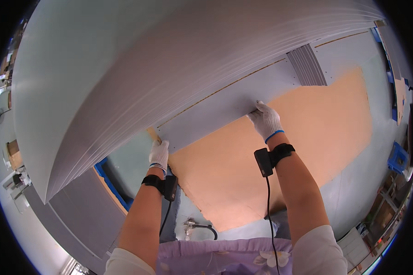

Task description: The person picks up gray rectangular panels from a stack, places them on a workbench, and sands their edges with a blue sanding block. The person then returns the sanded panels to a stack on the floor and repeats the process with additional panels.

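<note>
A long flat grey panel (215, 114) with a thin brownish slot along it lies slantwise under my hands, over a large tan sheet (261, 160). My left hand (159, 153), in a white knitted glove, is closed at the panel's left end corner. Beside its fingertips a small yellowish-tan strip (153, 134) sticks out; what it belongs to is unclear. My right hand (265, 121), gloved likewise, pinches the panel's near edge, thumb on top and fingers partly hidden. A ribbed grey piece (307, 66) lies across the panel's right part.
A stack of big grey sheets (170, 50) overhangs the far side. A metal fitting with a black hose (202, 225) lies near my apron (225, 256). Cabled black boxes (263, 161) are strapped to both wrists. A blue plastic stool (398, 158) stands at right.
</note>
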A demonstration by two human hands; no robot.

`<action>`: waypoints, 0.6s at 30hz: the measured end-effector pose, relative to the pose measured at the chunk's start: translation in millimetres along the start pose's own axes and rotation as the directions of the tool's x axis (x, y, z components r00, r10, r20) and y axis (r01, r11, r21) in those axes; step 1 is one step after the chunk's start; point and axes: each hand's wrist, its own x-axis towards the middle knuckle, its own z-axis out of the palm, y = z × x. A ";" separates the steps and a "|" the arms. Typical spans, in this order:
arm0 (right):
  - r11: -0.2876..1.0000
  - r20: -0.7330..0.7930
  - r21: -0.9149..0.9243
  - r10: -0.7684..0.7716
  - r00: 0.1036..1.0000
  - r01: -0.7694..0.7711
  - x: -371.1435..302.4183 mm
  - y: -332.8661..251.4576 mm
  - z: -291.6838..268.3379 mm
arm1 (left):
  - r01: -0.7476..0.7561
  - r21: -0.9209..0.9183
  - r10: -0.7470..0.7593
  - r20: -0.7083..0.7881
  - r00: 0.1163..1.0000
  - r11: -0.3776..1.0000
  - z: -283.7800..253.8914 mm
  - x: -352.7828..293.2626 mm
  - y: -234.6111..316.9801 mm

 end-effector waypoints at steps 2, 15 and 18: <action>1.000 0.044 0.003 -0.007 0.999 0.007 0.4 -0.1 1.0 | 0.184 -0.191 -0.168 0.099 0.981 0.964 0.1 -2.6 -9.1; 0.959 0.082 -0.284 -0.005 0.997 0.028 -8.2 -14.1 -0.4 | 0.180 -0.122 -0.161 0.154 0.975 0.976 -0.7 -6.9 -19.5; 0.913 0.105 -0.394 -0.073 0.992 0.109 -52.5 -47.2 12.7 | 0.398 -0.609 0.079 0.607 0.791 0.686 -39.7 -1.3 -18.2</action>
